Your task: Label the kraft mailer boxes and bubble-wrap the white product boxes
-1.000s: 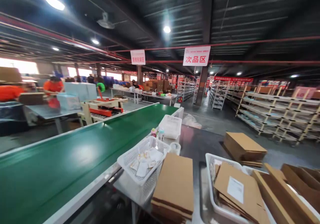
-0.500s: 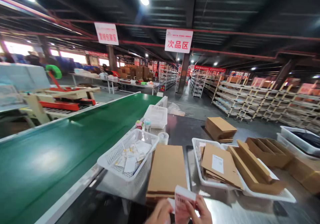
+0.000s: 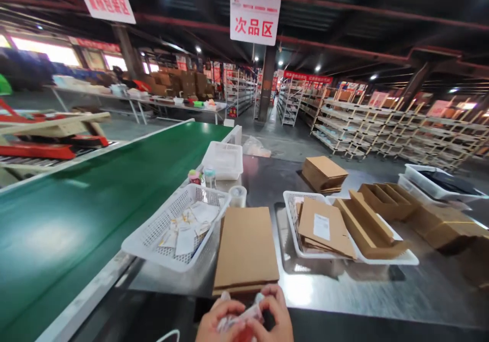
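At the bottom centre, my left hand (image 3: 219,320) and my right hand (image 3: 274,312) are close together with fingers curled. Between them they grip a crumpled clear plastic packet (image 3: 250,314) with something reddish and whitish in it; blur and fingers hide its details. Just beyond my hands lies a stack of flat brown cardboard (image 3: 247,245). Left of that stack, a white perforated basket (image 3: 147,254) holds several small white packets and papers (image 3: 186,240).
A green conveyor belt (image 3: 103,194) runs along the left. On the metal table (image 3: 382,301) at right, a white basket (image 3: 292,219) holds flat cardboard (image 3: 317,227) with a label; an open carton (image 3: 369,232) sits beside it. A tape roll (image 3: 237,197) stands behind the stack.
The view has tilted down and turned slightly right. The pale sheet with a barcode seen upright between my hands no longer shows that way; a crumpled clear packet is now between my curled fingers.
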